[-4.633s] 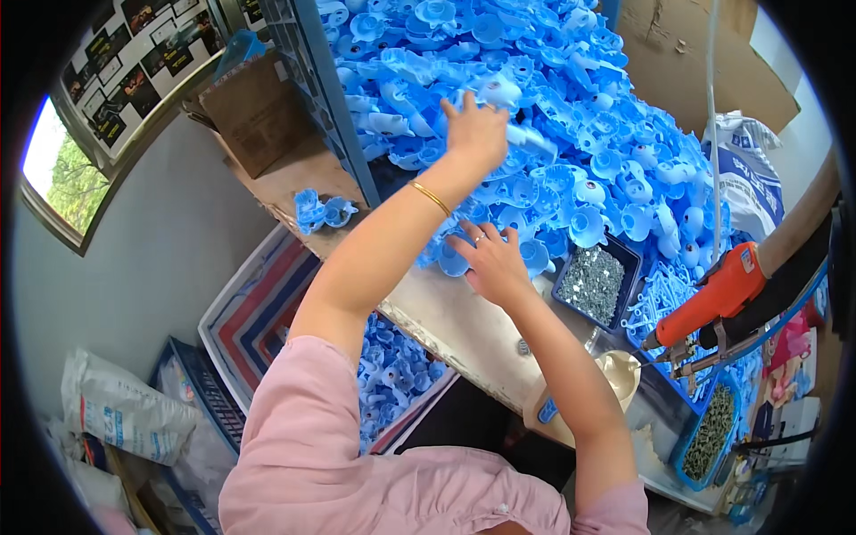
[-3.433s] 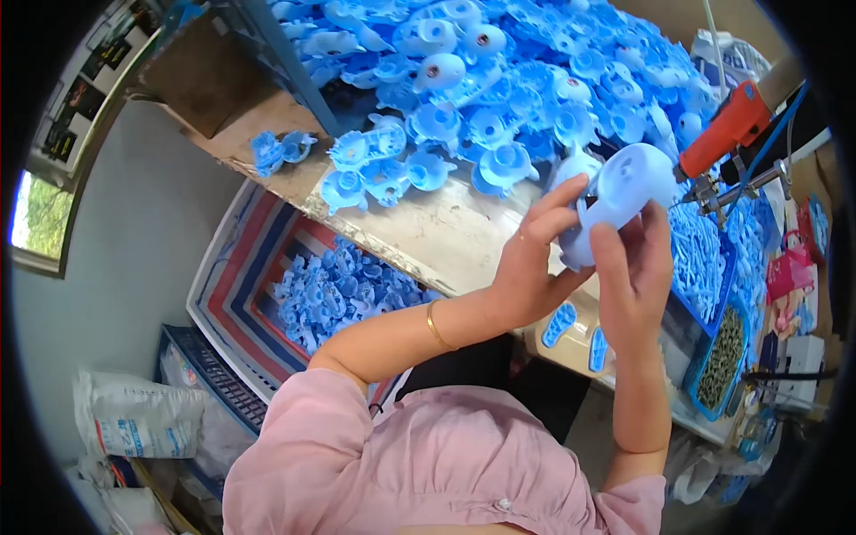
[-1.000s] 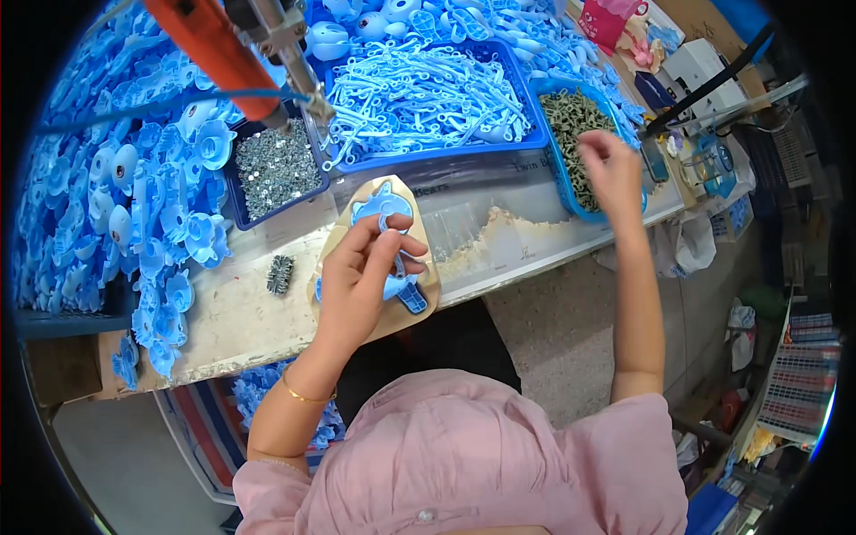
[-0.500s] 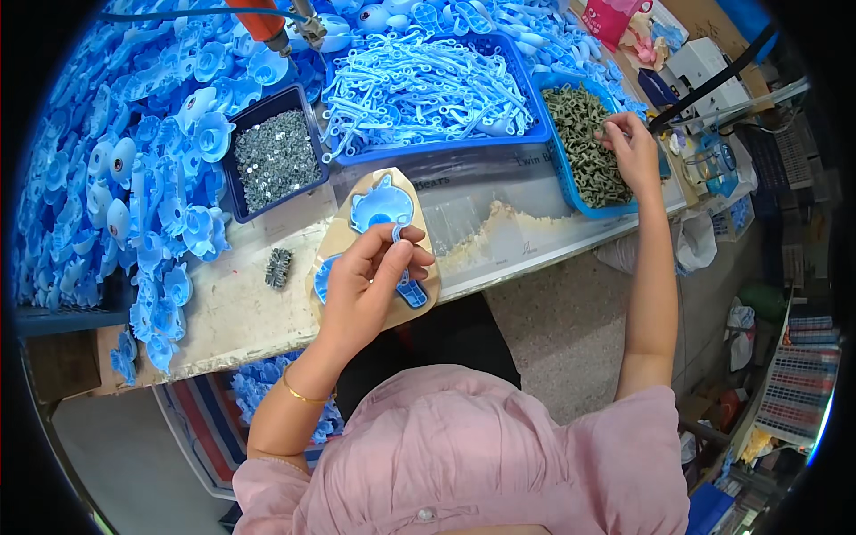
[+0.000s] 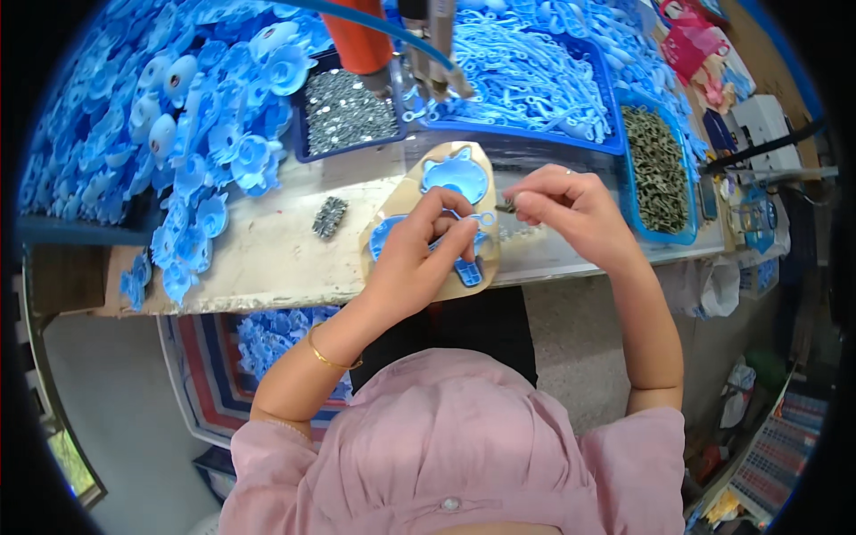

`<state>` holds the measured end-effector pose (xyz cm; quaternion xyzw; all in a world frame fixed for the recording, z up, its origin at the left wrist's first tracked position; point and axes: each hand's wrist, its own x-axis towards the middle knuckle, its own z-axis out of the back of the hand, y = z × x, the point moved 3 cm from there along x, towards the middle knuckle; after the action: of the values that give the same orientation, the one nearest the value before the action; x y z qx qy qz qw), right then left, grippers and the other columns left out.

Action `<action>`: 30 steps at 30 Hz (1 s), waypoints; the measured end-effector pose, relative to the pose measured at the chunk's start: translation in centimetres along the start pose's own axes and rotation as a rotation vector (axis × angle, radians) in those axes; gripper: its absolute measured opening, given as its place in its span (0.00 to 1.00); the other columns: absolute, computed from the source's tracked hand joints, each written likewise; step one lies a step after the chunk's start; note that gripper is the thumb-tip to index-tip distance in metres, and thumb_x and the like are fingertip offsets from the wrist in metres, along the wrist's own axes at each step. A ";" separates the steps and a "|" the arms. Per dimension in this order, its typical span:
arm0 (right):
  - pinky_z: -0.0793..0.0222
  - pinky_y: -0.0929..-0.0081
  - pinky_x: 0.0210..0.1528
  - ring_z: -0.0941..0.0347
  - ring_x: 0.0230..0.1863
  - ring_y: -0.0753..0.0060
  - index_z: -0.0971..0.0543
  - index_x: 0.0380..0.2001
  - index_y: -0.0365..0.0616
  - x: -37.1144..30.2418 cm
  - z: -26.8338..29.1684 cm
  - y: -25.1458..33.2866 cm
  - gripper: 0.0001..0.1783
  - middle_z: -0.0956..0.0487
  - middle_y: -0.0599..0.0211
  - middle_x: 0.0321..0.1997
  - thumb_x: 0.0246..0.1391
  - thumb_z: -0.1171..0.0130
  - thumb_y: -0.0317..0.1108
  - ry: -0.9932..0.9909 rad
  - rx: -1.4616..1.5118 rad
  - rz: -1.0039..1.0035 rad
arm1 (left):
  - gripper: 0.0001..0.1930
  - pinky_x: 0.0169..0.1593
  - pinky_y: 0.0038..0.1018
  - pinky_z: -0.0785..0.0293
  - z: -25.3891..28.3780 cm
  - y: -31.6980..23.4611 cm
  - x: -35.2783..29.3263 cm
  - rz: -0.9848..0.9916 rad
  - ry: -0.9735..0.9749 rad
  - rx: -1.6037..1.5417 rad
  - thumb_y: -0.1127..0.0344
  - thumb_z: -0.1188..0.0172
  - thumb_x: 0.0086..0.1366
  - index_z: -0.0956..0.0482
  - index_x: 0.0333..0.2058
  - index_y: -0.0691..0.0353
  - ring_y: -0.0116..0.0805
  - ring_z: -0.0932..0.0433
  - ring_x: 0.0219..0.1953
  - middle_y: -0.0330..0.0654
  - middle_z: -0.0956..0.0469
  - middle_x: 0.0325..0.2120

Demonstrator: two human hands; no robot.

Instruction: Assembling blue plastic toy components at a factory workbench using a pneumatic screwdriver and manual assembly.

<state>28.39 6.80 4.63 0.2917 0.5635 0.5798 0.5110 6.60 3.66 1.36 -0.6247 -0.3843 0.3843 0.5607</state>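
My left hand (image 5: 419, 254) presses down on the blue plastic pieces (image 5: 468, 267) lying on the tan wooden board (image 5: 397, 201), fingers spread flat over them rather than closed around anything. Just above my fingertips a round blue part (image 5: 455, 176) sits on the board's upper end. My right hand (image 5: 571, 209) hovers beside the board, thumb and forefinger pinched on a small dark piece (image 5: 506, 206) near that round part. Beyond my right hand sits the blue tray of dark metal bits (image 5: 657, 169); beyond my left, the tray of silvery screws (image 5: 346, 111).
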 end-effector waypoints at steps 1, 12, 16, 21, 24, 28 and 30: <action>0.26 0.80 0.41 0.22 0.37 0.81 0.16 0.46 0.35 0.1 -0.9 0.4 0.14 0.17 0.69 0.37 0.60 0.35 0.32 0.030 0.019 0.015 | 0.09 0.37 0.21 0.31 0.2 -0.1 -0.2 0.005 -0.014 0.004 0.64 0.46 0.74 0.31 0.44 0.64 0.21 0.24 0.31 0.36 0.23 0.25; 0.28 0.84 0.33 0.24 0.29 0.84 0.16 0.38 0.36 0.8 -4.1 2.0 0.09 0.18 0.70 0.31 0.58 0.34 0.30 0.104 0.081 -0.061 | 0.10 0.35 0.28 0.26 0.9 -0.2 -1.1 -0.042 -0.043 0.185 0.63 0.40 0.70 0.28 0.41 0.63 0.33 0.19 0.30 0.42 0.19 0.30; 0.29 0.84 0.31 0.25 0.28 0.85 0.16 0.37 0.36 0.4 -4.5 2.4 0.08 0.18 0.71 0.30 0.57 0.33 0.30 0.053 -0.033 -0.068 | 0.11 0.35 0.33 0.26 0.8 -0.8 -1.3 -0.155 -0.132 0.402 0.61 0.38 0.68 0.26 0.40 0.62 0.41 0.18 0.30 0.45 0.18 0.29; 0.29 0.83 0.31 0.27 0.27 0.85 0.16 0.35 0.36 0.3 -3.9 2.1 0.07 0.19 0.73 0.28 0.58 0.34 0.31 0.097 -0.027 -0.110 | 0.11 0.35 0.36 0.26 1.2 -1.3 -1.6 -0.105 -0.061 0.463 0.58 0.39 0.69 0.22 0.40 0.61 0.46 0.19 0.31 0.46 0.18 0.29; 0.29 0.83 0.34 0.27 0.30 0.85 0.18 0.38 0.36 0.2 -4.3 1.3 0.07 0.19 0.73 0.32 0.59 0.36 0.29 0.229 0.162 -0.136 | 0.12 0.34 0.36 0.26 1.5 -0.9 -1.7 -0.037 0.011 0.390 0.58 0.40 0.69 0.21 0.40 0.61 0.47 0.19 0.30 0.47 0.18 0.29; 0.30 0.83 0.40 0.26 0.36 0.85 0.20 0.45 0.36 -0.3 -5.9 1.0 0.11 0.20 0.72 0.38 0.59 0.37 0.26 0.136 0.126 0.019 | 0.13 0.38 0.34 0.26 2.1 -0.9 -2.0 -0.048 -0.036 0.409 0.57 0.39 0.68 0.20 0.40 0.60 0.44 0.20 0.33 0.44 0.17 0.31; 0.30 0.83 0.41 0.26 0.37 0.85 0.21 0.46 0.36 -0.1 -6.1 0.6 0.12 0.21 0.73 0.39 0.58 0.37 0.26 0.129 0.009 0.059 | 0.14 0.41 0.35 0.26 2.8 -1.2 -2.2 -0.157 -0.073 0.578 0.57 0.36 0.65 0.21 0.42 0.60 0.45 0.21 0.36 0.44 0.18 0.35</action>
<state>22.70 4.67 4.04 0.2725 0.5893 0.6096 0.4549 3.08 2.85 2.40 -0.3934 -0.3260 0.4553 0.7292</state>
